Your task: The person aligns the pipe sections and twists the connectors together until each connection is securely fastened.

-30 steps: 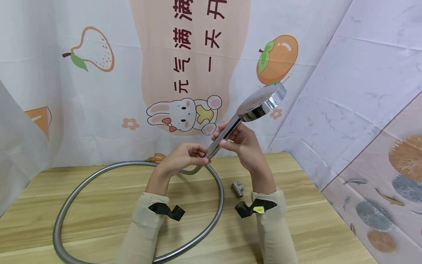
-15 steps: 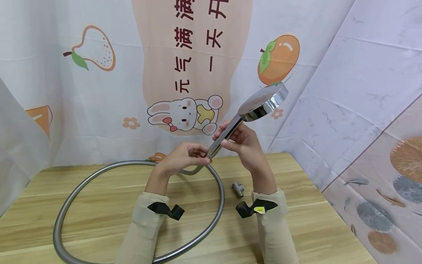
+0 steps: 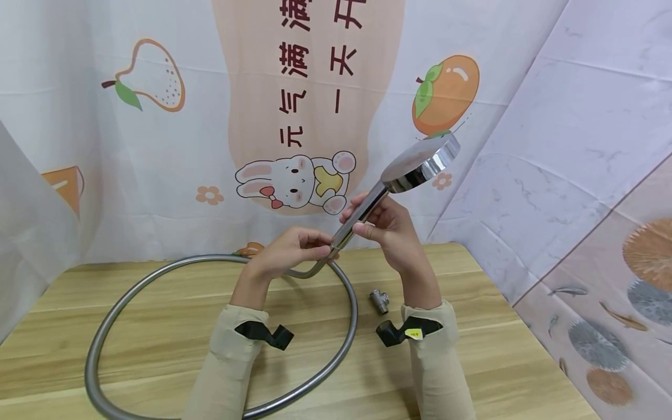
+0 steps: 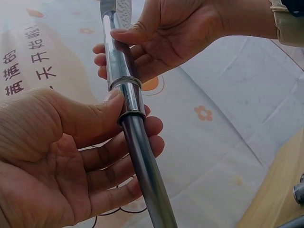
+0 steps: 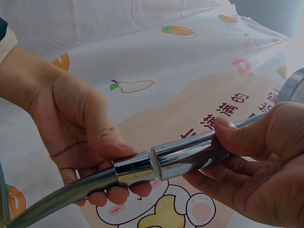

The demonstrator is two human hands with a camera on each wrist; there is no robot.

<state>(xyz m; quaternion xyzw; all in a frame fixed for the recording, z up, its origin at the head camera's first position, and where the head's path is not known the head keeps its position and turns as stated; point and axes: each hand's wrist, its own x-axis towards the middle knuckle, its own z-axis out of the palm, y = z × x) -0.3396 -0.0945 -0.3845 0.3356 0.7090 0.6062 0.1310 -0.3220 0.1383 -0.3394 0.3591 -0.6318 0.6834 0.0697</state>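
Observation:
A chrome shower head [image 3: 420, 163] tilts up to the right above the table, its handle [image 5: 185, 154] gripped between thumb and fingers of my right hand [image 3: 391, 230]. My left hand [image 3: 286, 251] pinches the smooth metal collar nut [image 4: 129, 98] at the end of the grey shower hose [image 4: 145, 164]. In the right wrist view the nut sits in line with the handle's lower end, a narrow pale ring showing between them. From the nut the hose bends down and lies in a wide loop on the table.
A small metal T-shaped fitting [image 3: 379, 301] lies on the wooden table [image 3: 499, 350], left of my right forearm. A printed curtain [image 3: 173, 146] hangs behind the table, and another cloth [image 3: 572, 128] slants along the right.
My left thumb has shifted slightly at the collar nut. The shower head, the right hand and the hose loop look nearly the same as before.

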